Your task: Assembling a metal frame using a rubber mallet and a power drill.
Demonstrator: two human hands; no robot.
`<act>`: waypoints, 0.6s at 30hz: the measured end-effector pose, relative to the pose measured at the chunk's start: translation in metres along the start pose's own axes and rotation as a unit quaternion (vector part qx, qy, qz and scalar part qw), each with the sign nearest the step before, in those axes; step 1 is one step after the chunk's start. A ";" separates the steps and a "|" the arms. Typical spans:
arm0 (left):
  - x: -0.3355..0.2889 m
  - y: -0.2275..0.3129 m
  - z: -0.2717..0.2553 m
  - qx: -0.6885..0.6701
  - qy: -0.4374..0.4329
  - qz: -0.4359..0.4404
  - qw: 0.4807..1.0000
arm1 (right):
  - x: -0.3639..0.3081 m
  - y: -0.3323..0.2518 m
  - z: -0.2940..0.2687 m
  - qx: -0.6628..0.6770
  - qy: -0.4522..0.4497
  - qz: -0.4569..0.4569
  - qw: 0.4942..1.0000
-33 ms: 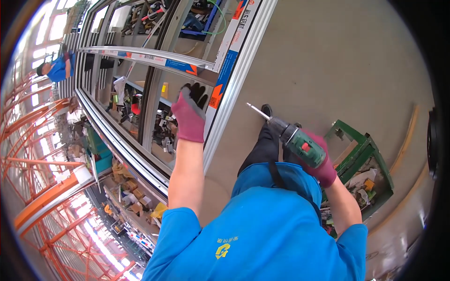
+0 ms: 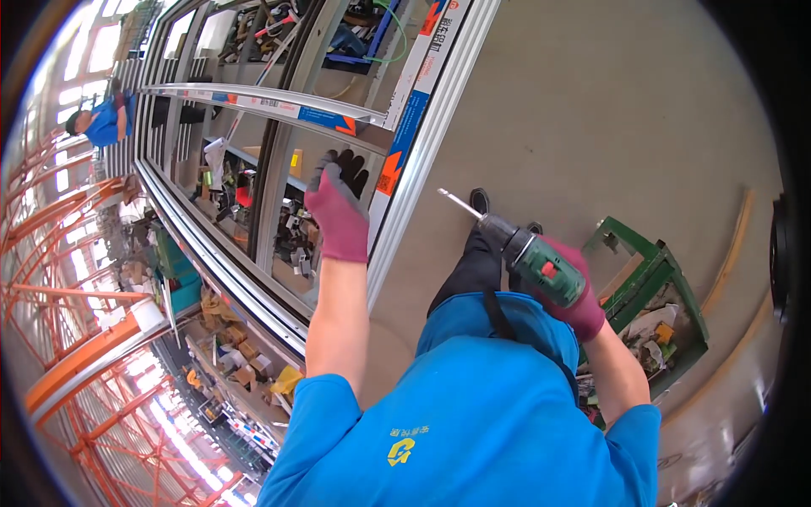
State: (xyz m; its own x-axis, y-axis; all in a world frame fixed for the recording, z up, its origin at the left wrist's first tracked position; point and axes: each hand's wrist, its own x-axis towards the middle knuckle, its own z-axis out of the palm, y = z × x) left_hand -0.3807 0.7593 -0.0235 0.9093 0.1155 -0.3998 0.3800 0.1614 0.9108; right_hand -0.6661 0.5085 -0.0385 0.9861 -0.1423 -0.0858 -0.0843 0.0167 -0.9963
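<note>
My right hand (image 2: 585, 314), in a maroon glove, is wrapped round the grip of a green and black power drill (image 2: 545, 269). The drill's long silver bit (image 2: 460, 204) points up and left, apart from the frame. Over an aluminium frame (image 2: 420, 160) with printed protective film hovers my left hand (image 2: 340, 203), in a maroon glove with grey and black fingers. Its fingers are stretched and somewhat apart, and nothing shows in them. The hand is beside the corner where a crossbar (image 2: 283, 107) meets the near rail; whether it touches the frame I cannot tell.
A green metal bin (image 2: 694, 325) with scraps stands on the floor at my right. Loose hardware (image 2: 296, 237) and a blue tray (image 2: 348, 62) show below the frame's openings. Another person (image 2: 106, 122) in blue is at the far left. Boxes (image 2: 245, 359) lie beyond the frame.
My left hand has turned slightly, so its grey thumb shows more. The drill has shifted a little to the left and its bit tip slightly down.
</note>
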 end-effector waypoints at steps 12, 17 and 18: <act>-0.097 0.009 0.014 -0.066 -0.177 0.055 0.980 | 0.019 -0.037 0.031 0.019 -0.010 -0.082 0.996; -0.099 -0.001 0.009 -0.105 -0.220 0.037 0.969 | 0.020 -0.035 0.030 0.028 -0.027 -0.080 0.996; -0.099 -0.002 0.009 -0.113 -0.226 0.038 0.967 | 0.020 -0.037 0.030 0.038 -0.020 -0.065 0.997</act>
State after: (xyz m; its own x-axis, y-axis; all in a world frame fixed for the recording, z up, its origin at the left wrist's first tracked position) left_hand -0.4701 0.7382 0.0153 0.9338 -0.2959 -0.2013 0.3094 0.3846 0.8697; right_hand -0.6389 0.5350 -0.0035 0.9931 -0.1086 0.0448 0.0533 0.0766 -0.9956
